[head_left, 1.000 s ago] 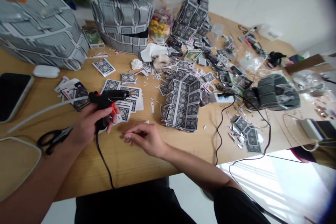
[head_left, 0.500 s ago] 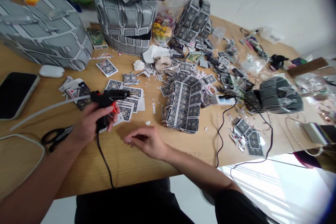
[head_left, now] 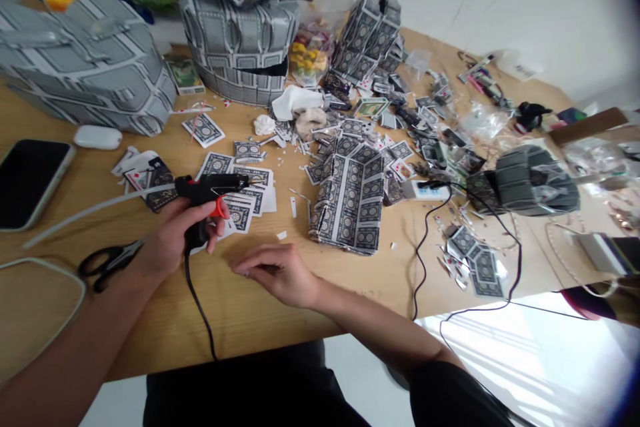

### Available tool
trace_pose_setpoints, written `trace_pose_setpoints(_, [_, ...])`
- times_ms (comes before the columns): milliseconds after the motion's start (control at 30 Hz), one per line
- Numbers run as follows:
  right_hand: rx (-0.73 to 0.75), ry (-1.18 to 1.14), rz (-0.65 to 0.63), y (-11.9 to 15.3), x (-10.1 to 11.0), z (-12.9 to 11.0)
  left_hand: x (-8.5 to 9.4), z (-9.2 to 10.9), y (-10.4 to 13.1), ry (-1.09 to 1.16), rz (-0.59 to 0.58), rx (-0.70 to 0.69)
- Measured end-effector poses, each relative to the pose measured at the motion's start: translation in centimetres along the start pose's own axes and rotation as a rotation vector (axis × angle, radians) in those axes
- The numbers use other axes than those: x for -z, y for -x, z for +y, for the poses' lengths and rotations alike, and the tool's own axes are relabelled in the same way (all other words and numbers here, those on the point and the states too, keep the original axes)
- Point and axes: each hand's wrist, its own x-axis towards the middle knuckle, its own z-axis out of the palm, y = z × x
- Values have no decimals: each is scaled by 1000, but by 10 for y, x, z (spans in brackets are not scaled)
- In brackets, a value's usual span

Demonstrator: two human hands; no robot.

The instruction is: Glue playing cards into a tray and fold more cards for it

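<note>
- Grips black plastic glue gun (head_left: 215, 185) in left hand (head_left: 173, 233).
- Curls right hand (head_left: 287, 273); cannot tell if holding.
- Shows oblong patterned-card box (head_left: 343, 197) walled, dark-backed paper cards (head_left: 240, 217) loose leftward.

The wooden table (head_left: 250, 323) bears an open card-covered box (head_left: 344, 200); left of that box lie overlapping cards (head_left: 243, 215), scissors (head_left: 116, 258) and a phone (head_left: 35, 183), right of it a power strip (head_left: 439, 194).

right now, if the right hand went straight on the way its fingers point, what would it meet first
Probably the black cord running down from the glue gun in the left hand. One view leaves depth unclear, so the right hand might pass over it instead.
</note>
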Motion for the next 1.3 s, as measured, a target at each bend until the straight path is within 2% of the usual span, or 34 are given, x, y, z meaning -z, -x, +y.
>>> trace_pose_setpoints(633, [-107, -4, 13, 2, 2, -5, 4, 0, 0, -36, -26, 8])
trace_pose_setpoints(833, [-189, -174, 41, 5, -4, 2, 5, -2, -1, -66, -42, 19])
trace_pose_setpoints(1000, [-172, -162, 35, 4, -4, 2, 4, -2, 0, -76, -48, 18])
trace_pose_setpoints(1200, [-32, -37, 29, -1, 4, -2, 2, -1, 2, -74, -44, 18])
trace_pose_setpoints(1300, [-46, -7, 20, -1, 5, -1, 2, -1, 1, -82, -42, 23])
